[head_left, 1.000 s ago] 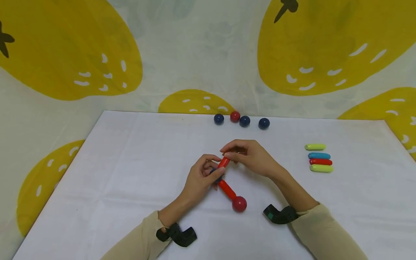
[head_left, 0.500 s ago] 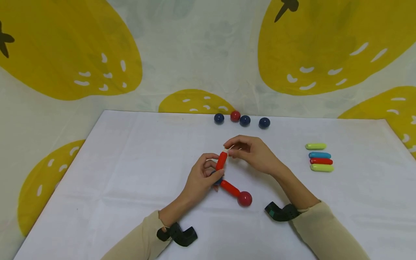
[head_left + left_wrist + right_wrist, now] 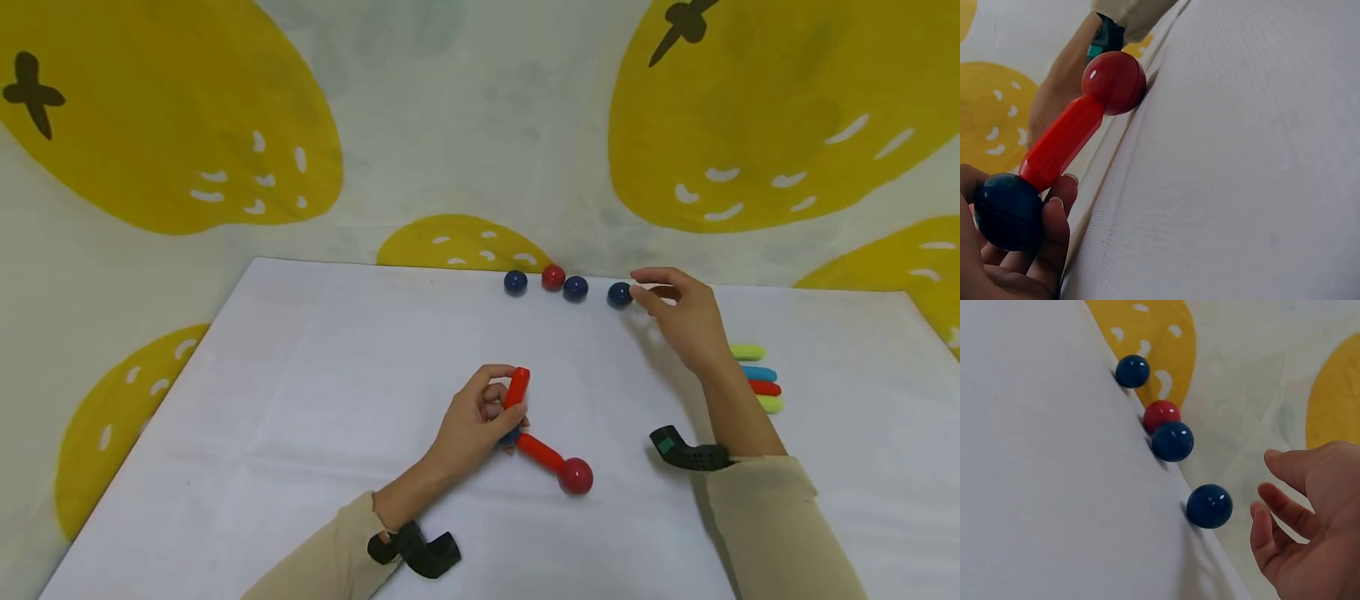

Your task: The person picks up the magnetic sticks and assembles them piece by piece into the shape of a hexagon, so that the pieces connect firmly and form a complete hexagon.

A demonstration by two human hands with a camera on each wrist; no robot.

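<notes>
My left hand (image 3: 468,425) grips a dark blue ball (image 3: 1007,209) near the middle of the table. Two red rods join this ball. The upper rod (image 3: 518,386) points away with a free end, an index fingertip beside it. The lower rod (image 3: 540,452) slants to the right and ends in a red ball (image 3: 576,477). At the table's far edge, my right hand (image 3: 686,321) is beside the rightmost loose blue ball (image 3: 1209,506). Its thumb and fingers are spread, and the right wrist view shows a gap between them and that ball.
Along the far edge also lie a blue ball (image 3: 515,282), a red ball (image 3: 553,277) and another blue ball (image 3: 575,288). Behind my right forearm are several rods, among them a red rod (image 3: 765,388) and a blue rod (image 3: 761,374). A patterned cloth (image 3: 480,125) hangs behind the table.
My right hand has left the free end of the upper red rod and moved right and away to the rightmost blue ball. The left hand keeps its hold; the joined piece has turned slightly.
</notes>
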